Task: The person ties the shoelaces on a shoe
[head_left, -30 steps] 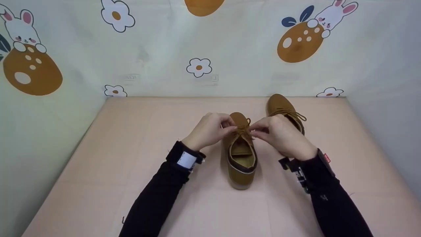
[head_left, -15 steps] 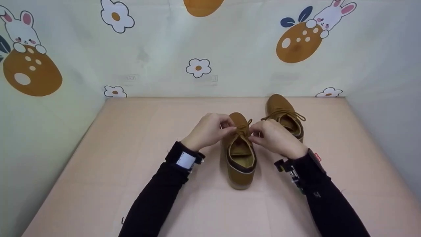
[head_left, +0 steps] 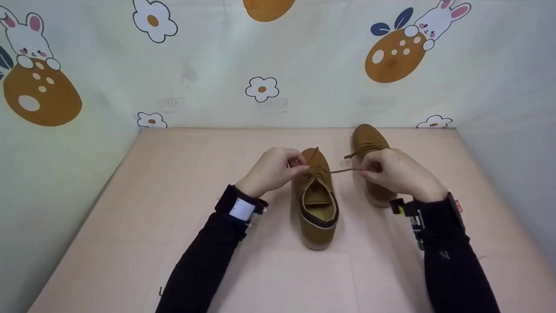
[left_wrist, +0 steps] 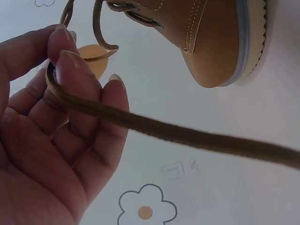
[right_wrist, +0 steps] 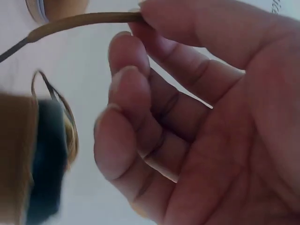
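A brown lace-up shoe (head_left: 318,237) stands upright on the table, toe pointing away from me. At its left side, my left hand (head_left: 277,170) pinches a shoelace between thumb and index finger. In the left wrist view, a length of lace (left_wrist: 178,136) runs over those fingers and out to the right. My right hand (head_left: 402,174), right of the shoe, pinches the end of another stretch of lace (head_left: 345,171), which reaches across from the shoe's front. The right wrist view shows the lace end (right_wrist: 93,18) between thumb and index finger; the other fingers are curled.
A second brown shoe (head_left: 367,134) stands farther back on the right, partly hidden behind my right hand; its laces look tied. A pale pink cover (head_left: 173,208) lies over the table. Behind it rises a patterned cloth backdrop (head_left: 208,65).
My right hand has moved right, away from the shoe, and draws a lace out straight. The loop at the shoe's right side is gone. My left hand has barely shifted.
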### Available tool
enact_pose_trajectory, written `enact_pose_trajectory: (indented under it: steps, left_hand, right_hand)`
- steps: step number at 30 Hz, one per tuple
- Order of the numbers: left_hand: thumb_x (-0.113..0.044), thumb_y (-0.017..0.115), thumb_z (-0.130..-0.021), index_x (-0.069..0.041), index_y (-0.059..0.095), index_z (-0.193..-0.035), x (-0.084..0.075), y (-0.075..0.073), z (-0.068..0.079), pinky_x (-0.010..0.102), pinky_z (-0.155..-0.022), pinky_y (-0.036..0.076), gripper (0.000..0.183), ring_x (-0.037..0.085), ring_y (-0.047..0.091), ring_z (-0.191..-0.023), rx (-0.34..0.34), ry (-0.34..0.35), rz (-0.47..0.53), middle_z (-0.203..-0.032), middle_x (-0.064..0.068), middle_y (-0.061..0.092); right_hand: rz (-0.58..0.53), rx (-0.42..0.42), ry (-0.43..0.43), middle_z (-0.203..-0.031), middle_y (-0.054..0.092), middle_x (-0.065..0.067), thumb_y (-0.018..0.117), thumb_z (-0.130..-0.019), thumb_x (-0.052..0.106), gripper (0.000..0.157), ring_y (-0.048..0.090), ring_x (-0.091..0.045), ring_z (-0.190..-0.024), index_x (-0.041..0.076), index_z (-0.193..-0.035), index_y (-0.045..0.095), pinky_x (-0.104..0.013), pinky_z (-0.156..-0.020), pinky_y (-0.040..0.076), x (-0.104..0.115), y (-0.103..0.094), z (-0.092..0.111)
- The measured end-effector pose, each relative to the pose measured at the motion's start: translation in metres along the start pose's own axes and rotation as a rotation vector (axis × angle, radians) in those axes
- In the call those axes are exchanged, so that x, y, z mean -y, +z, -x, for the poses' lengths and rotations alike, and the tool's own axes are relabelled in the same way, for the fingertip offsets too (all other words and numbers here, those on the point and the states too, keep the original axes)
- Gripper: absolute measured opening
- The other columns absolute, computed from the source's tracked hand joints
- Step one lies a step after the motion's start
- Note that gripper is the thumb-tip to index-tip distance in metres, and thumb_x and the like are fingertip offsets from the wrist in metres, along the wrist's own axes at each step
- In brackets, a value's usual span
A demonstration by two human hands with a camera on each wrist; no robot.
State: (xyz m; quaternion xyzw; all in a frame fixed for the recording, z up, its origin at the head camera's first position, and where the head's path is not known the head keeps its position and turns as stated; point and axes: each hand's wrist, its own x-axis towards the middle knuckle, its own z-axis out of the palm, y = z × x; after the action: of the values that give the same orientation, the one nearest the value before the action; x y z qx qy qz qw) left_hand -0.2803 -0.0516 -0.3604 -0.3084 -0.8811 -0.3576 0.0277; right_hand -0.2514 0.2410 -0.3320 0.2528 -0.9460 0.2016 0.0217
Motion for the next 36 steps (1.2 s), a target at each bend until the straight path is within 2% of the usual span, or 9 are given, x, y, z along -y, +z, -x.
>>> enact_pose_trajectory:
  steps: [4,8,14,18,22,28,31,36]
  left_hand:
    - [-0.019,0.072,-0.092,-0.012,0.074,-0.09,0.002,-0.003,0.002,0.027,-0.063,0.048,0.008,0.009,0.06,-0.066,-0.005,-0.014,0.01,-0.073,-0.005,0.066]
    - [-0.019,0.072,-0.092,-0.012,0.074,-0.09,0.004,-0.005,0.003,0.028,-0.063,0.047,0.008,0.01,0.061,-0.065,0.008,-0.032,0.032,-0.071,-0.005,0.065]
    - [-0.02,0.071,-0.093,-0.011,0.073,-0.091,0.004,-0.006,0.003,0.028,-0.063,0.047,0.009,0.01,0.062,-0.065,0.047,-0.04,0.034,-0.073,0.002,0.068]
    - [-0.018,0.071,-0.094,-0.01,0.073,-0.091,0.004,-0.006,0.004,0.027,-0.058,0.05,0.009,0.01,0.061,-0.061,0.082,-0.038,0.031,-0.077,0.004,0.069]
    - [-0.016,0.07,-0.094,-0.009,0.073,-0.092,0.004,-0.005,0.004,0.026,-0.054,0.051,0.008,0.011,0.06,-0.057,0.106,-0.031,0.034,-0.08,0.004,0.069]
    - [-0.016,0.071,-0.093,-0.009,0.073,-0.09,0.004,-0.004,0.004,0.026,-0.057,0.051,0.007,0.013,0.062,-0.063,0.105,-0.013,0.01,-0.078,-0.003,0.067]
    - [-0.017,0.072,-0.093,-0.01,0.073,-0.09,0.004,-0.004,0.003,0.026,-0.061,0.05,0.007,0.013,0.062,-0.069,0.1,-0.002,-0.002,-0.078,-0.005,0.067]
    - [-0.018,0.072,-0.093,-0.012,0.073,-0.09,0.002,-0.004,0.003,0.027,-0.067,0.048,0.007,0.01,0.061,-0.074,0.1,0.004,-0.018,-0.079,-0.006,0.067]
  right_hand:
    - [-0.007,0.03,0.089,-0.071,0.061,0.003,0.069,-0.092,0.011,0.006,0.054,-0.015,-0.066,0.011,-0.086,0.071,-0.033,-0.062,0.046,-0.011,-0.017,0.011]
    - [0.01,0.047,0.129,-0.072,0.061,0.005,0.067,-0.092,0.013,0.007,0.053,-0.014,-0.067,0.012,-0.088,0.072,-0.032,-0.063,0.043,-0.023,-0.028,0.022]
    - [0.047,0.007,0.159,-0.068,0.062,0.006,0.067,-0.091,0.013,0.01,0.054,-0.013,-0.064,0.016,-0.084,0.074,-0.03,-0.063,0.042,-0.035,-0.038,0.035]
    - [0.044,0.008,0.157,-0.07,0.063,0.005,0.069,-0.09,0.014,0.007,0.055,-0.013,-0.063,0.015,-0.085,0.074,-0.029,-0.061,0.043,-0.035,-0.036,0.035]
    - [0.033,0.018,0.127,-0.075,0.065,0.004,0.073,-0.088,0.012,0.004,0.057,-0.014,-0.068,0.012,-0.091,0.074,-0.032,-0.063,0.045,-0.02,-0.026,0.025]
    - [-0.012,0.019,-0.055,-0.093,0.071,-0.002,0.075,-0.088,0.013,0.013,0.065,-0.018,-0.082,0.007,-0.1,0.075,-0.037,-0.075,0.053,0.011,0.015,-0.006]
    - [-0.026,0.015,-0.108,-0.099,0.072,-0.003,0.075,-0.089,0.013,0.017,0.065,-0.019,-0.087,0.008,-0.105,0.075,-0.038,-0.078,0.054,0.02,0.033,-0.015]
    - [-0.033,-0.034,-0.149,-0.092,0.07,0.002,0.075,-0.088,0.01,0.009,0.064,-0.019,-0.088,0.012,-0.097,0.075,-0.039,-0.081,0.05,0.025,0.048,-0.022]
